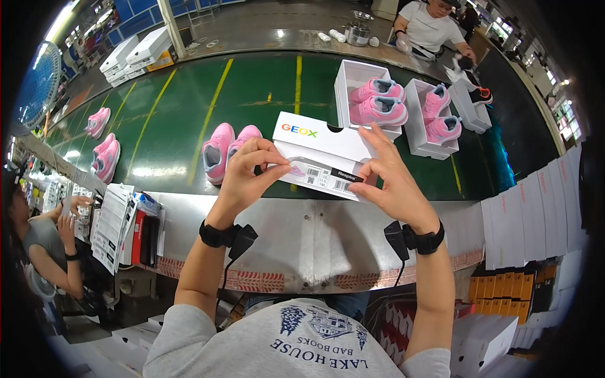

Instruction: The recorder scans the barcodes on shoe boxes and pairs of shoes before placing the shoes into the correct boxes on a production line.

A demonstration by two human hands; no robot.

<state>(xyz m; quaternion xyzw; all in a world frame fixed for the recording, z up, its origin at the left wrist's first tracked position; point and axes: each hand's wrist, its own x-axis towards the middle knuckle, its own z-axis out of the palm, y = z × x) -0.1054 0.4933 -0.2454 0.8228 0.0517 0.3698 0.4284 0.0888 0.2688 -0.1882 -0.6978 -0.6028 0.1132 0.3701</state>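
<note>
In front of me, over the near edge of the green belt, a white shoebox lid (328, 142) with a notch in its far edge is tilted toward me. A printed label (315, 176) with a barcode and a small shoe picture runs along its near side. My left hand (249, 170) pinches the left end of that side between thumb and forefinger. At the right end, the thumb and forefinger of my right hand (394, 179) close on it, the other fingers raised. Just beyond my left hand stands a pair of pink sneakers (218, 151), partly covered by it.
Across the green belt (170, 138), open white boxes (353, 75) hold pink shoes; more pink sneakers (106, 157) stand left. A metal ledge (302, 233) borders the near side. Stacked white cartons (535, 214) rise at right. A co-worker (432, 28) works at far right, another person (53, 246) at left.
</note>
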